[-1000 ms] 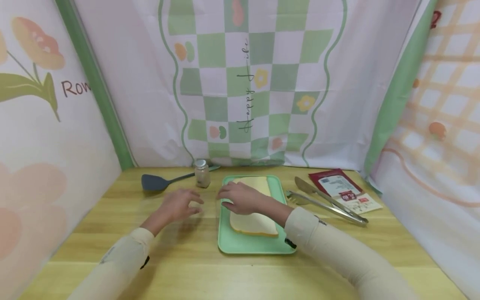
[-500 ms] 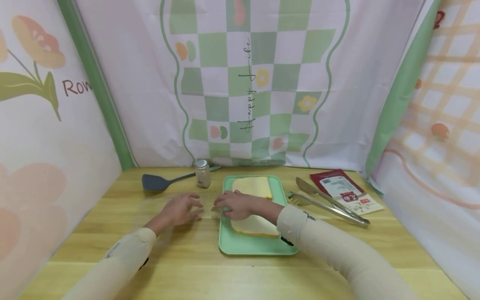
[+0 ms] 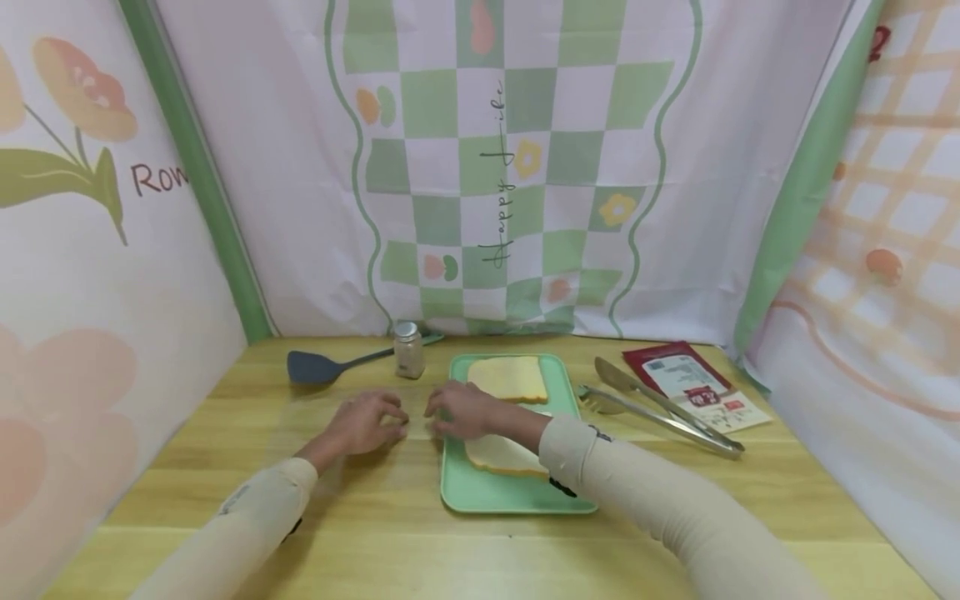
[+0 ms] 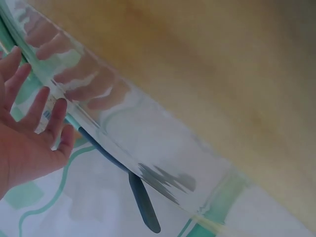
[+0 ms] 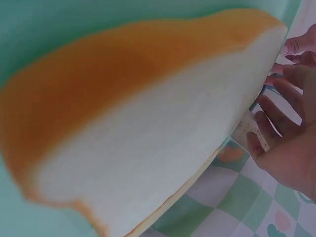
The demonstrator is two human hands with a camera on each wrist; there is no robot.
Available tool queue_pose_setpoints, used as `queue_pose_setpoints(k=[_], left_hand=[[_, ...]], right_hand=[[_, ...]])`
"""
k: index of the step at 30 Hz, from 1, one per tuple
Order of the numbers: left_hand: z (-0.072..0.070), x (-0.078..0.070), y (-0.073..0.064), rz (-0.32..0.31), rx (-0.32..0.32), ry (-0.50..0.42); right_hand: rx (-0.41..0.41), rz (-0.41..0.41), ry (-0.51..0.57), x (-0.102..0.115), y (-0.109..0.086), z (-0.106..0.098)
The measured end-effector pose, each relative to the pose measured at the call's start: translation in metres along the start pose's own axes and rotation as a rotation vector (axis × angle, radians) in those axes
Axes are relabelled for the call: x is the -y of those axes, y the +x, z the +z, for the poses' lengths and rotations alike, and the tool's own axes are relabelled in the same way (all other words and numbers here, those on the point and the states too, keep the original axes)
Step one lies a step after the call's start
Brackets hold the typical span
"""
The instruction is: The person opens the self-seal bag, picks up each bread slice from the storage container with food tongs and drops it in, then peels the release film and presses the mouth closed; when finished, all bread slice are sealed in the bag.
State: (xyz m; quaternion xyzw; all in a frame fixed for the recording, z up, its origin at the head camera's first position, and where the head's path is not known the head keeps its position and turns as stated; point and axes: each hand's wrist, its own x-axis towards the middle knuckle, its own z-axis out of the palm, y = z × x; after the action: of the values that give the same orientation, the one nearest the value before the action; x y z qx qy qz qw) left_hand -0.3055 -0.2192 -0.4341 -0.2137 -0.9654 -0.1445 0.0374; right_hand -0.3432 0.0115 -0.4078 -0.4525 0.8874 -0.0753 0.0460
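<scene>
Two slices of bread lie on a mint-green tray (image 3: pixel 517 498): the back slice (image 3: pixel 508 379) and the front slice (image 3: pixel 501 457), which my right forearm partly covers. Over the tray's left edge hovers my right hand (image 3: pixel 463 410), palm down, fingers loosely bent and holding nothing. My left hand (image 3: pixel 366 423) is just left of the tray, above the tabletop, its fingers spread toward the right hand with nothing in them. In the right wrist view a bread slice (image 5: pixel 153 113) fills the foreground beside the relaxed right hand (image 5: pixel 289 143). The left wrist view has the left hand (image 4: pixel 32 123) with spread fingers.
Behind the hands stand a small glass jar (image 3: pixel 408 352) with a metal lid and a dark spatula (image 3: pixel 315 367). Right of the tray lie metal tongs (image 3: pixel 667 415) and a red-and-white packet (image 3: pixel 693 385). A patterned curtain (image 3: pixel 517 192) closes off the table's back.
My right hand has moved slightly left and nearer to me, uncovering the back slice and the gap between the slices. My left hand has come slightly nearer too.
</scene>
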Motion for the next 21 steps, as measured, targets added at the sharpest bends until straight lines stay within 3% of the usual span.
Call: queue_pose_setpoints(k=[13,21], left_hand=[[-0.0001,-0.0018,-0.0021,-0.042,0.004,0.033],[0.0006,0.0014,-0.0041,-0.061,-0.026,-0.008]], right_hand=[[0.050,0.033,-0.002,0.0036,-0.0017,0.0094],[0.054,0.012,0.018,0.0057,-0.0037,0.0086]])
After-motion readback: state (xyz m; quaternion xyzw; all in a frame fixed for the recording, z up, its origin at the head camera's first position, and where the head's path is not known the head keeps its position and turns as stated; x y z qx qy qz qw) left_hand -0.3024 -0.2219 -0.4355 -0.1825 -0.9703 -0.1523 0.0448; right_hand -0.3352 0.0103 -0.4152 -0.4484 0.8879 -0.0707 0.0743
